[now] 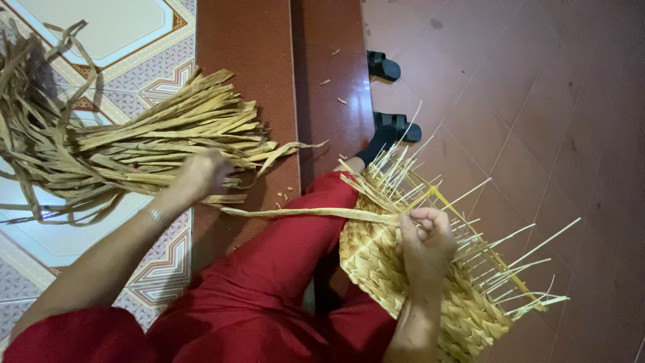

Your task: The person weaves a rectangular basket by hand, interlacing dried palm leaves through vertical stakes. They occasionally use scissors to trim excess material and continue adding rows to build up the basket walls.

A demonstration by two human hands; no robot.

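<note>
Reddish-brown floor tiles [537,101] across the right side; patterned pale tiles [107,27] at the upper left, divided from the rest by a dark red raised step [248,60]. Pair of black sandals [393,94] near the step's far end, well apart from the hands.

Woven panel [410,282] of pale yellow plaited fibre resting on the lap, over red trousers [269,282], lower edge toward the bottom right corner of the view. Thin stiff uprights [484,228] projecting unwoven from its far edge, fanned outward, probably left free to take further weaving.

Right hand [424,238] closed in a fist at the panel's upper edge, gripping the near end of a long flat strand [302,212]. Strand stretched nearly level across the knee toward the left, seemingly kept taut to prevent twisting.

Left hand [201,173] extended to the bundle of dried leaf strips [148,144] lying across the patterned tiles and the step edge. Fingers curled into the bundle's cut ends, touching several strips; impossible to tell whether one strip is actually pinched. Thin bracelet [154,215] on the left wrist. Bundle placed within arm's reach on the left side, likely for drawing strips one at a time.

Small fibre scraps [332,67] scattered on the step.
</note>
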